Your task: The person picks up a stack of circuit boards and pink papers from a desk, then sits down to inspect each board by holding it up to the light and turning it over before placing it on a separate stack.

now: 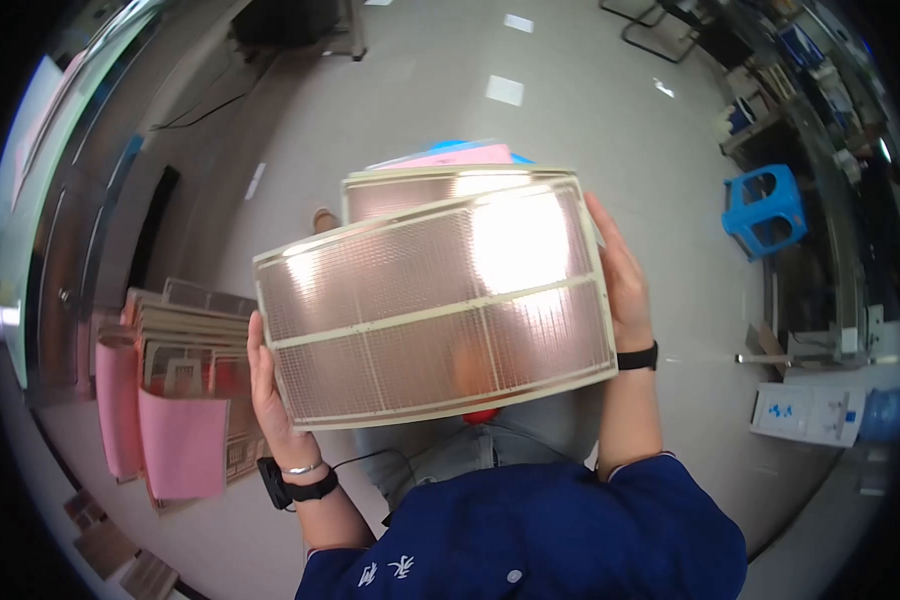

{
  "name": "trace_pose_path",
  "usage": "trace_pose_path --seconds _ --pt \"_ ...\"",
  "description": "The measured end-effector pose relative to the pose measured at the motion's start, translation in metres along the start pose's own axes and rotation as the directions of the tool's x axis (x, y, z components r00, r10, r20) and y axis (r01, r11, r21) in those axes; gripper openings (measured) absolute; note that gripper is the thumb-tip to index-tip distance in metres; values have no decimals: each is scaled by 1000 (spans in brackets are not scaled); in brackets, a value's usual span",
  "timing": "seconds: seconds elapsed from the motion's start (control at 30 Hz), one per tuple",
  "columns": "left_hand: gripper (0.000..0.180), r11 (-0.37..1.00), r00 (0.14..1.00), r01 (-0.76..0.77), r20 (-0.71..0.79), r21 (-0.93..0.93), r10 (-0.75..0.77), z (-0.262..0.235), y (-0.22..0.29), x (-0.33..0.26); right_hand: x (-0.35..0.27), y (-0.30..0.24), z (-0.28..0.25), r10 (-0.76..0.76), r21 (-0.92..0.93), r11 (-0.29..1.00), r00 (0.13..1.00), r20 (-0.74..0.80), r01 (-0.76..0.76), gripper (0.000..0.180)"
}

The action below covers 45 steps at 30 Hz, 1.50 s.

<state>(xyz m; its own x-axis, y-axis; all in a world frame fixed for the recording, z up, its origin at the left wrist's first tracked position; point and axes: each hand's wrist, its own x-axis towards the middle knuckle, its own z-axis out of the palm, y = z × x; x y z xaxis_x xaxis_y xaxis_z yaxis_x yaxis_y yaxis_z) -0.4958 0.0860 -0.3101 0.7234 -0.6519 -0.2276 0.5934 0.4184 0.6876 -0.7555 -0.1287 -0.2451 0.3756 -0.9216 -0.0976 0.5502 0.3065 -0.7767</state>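
Note:
Between my two hands I hold a wide rectangular panel (pixel 420 345) with a cream frame, a middle bar and a shiny, finely gridded translucent sheet. My left hand (pixel 268 385) is closed along its left edge. The right edge is gripped by my right hand (pixel 625 285), fingers toward the far corner. The panel is tilted, its right side farther from me. Partly hidden beyond it lies a similar framed panel (pixel 395 200), on top of a pink sheet (pixel 485 154) with something blue (pixel 455 144) under it.
At left on the floor stand several cream frames (pixel 195 318) with pink rolled sheets (pixel 185 440). A blue plastic stool (pixel 767 210) is at the right, with a white box-shaped appliance (pixel 805 412) and a blue water bottle (pixel 885 415) nearer. A cable (pixel 205 120) crosses the floor at far left.

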Motion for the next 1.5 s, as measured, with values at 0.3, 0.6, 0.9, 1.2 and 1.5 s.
trace_pose_path --seconds 0.3,0.6,0.9,1.2,1.5 --pt "48 838 992 3 -103 -545 -71 -88 -33 -25 -14 64 35 365 -230 922 900 237 -312 42" --pt "14 833 840 112 -397 -542 -371 -187 -90 -100 -71 133 76 685 -600 714 537 492 -361 51" --pt "6 845 734 84 -540 -529 -411 -371 -142 -94 -43 89 65 566 -641 720 759 321 -266 39" --pt "41 634 709 -405 -664 -659 -237 -365 -92 -30 -14 54 19 261 -696 713 953 152 -85 36" --pt "45 970 960 38 -260 -240 -102 -177 -78 37 16 39 -74 -273 -977 -17 939 209 212 37"
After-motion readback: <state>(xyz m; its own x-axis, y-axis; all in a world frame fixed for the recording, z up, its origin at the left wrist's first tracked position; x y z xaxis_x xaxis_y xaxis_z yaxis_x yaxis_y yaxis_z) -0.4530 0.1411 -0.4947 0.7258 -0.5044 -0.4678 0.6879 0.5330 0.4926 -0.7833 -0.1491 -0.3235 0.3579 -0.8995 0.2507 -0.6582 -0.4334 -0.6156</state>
